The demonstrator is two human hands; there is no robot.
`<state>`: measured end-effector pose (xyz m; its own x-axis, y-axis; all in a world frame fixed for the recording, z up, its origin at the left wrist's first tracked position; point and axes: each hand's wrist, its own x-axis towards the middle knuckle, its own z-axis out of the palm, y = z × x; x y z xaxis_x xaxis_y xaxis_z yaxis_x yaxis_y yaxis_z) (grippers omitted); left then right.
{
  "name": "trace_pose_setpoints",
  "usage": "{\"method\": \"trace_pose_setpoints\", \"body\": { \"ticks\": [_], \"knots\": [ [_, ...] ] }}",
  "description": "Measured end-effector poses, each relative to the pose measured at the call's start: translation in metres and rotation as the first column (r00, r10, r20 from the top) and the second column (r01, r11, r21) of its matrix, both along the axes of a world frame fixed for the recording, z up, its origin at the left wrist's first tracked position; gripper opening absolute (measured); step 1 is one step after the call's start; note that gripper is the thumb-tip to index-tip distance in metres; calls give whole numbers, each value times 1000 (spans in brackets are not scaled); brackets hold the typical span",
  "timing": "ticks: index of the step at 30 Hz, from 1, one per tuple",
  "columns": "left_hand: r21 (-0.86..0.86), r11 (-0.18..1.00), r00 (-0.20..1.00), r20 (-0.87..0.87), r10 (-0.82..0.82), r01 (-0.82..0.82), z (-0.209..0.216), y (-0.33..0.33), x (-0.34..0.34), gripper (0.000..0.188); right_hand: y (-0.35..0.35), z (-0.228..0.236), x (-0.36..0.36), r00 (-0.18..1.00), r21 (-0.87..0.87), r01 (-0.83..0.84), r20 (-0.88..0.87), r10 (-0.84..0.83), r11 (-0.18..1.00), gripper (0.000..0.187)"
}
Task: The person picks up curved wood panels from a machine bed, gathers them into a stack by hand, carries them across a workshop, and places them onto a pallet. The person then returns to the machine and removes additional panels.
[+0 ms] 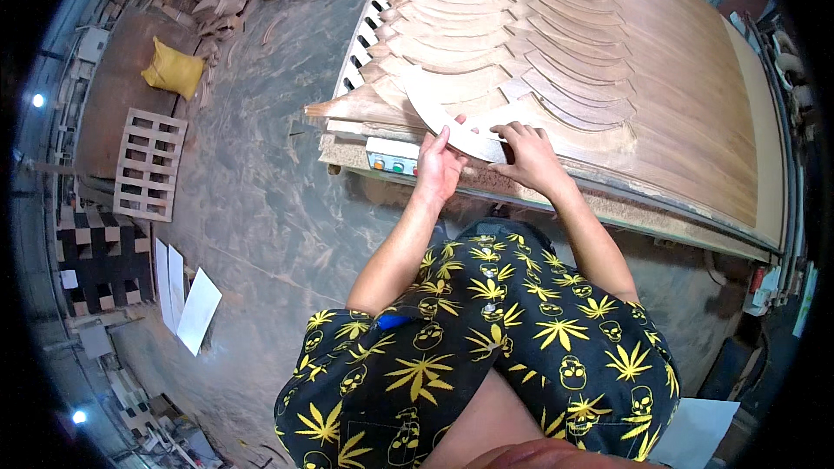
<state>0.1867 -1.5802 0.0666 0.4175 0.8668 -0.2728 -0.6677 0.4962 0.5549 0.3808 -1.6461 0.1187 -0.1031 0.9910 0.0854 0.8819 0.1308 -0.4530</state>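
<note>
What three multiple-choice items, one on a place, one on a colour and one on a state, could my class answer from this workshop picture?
1. Where does the yellow sack lie?
A. on the floor, left of the big table
B. on the big table
C. on the wooden pallet

2. What colour is the curved piece that the hands hold?
A. dark blue
B. pale wood
C. red

3. How do the hands meet the curved piece?
A. both hang clear of it
B. only one touches it
C. the left hand and right hand both grip its near end

Answers: 1 A, it sits on the floor beyond the pallet; 2 B, it is pale wood; 3 C, fingers of both wrap its end.
</note>
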Motion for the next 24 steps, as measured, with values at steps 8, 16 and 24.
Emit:
{"method": "trace_pose_setpoints", "body": {
  "ticks": [8,16,24],
  "knots": [
    [59,998,999,45,1,-4,6,1,4,51,-15,1,-1,999,136,10,-47,-4,991,52],
    [114,993,998,-45,31,-26,10,-1,4,58,-22,6,21,999,166,31,-14,-29,986,70],
    [169,985,997,-50,52,-43,28,-4,-2,58,-7,-73,150,870,160,458,122,-478,875,44]
  ]
}}
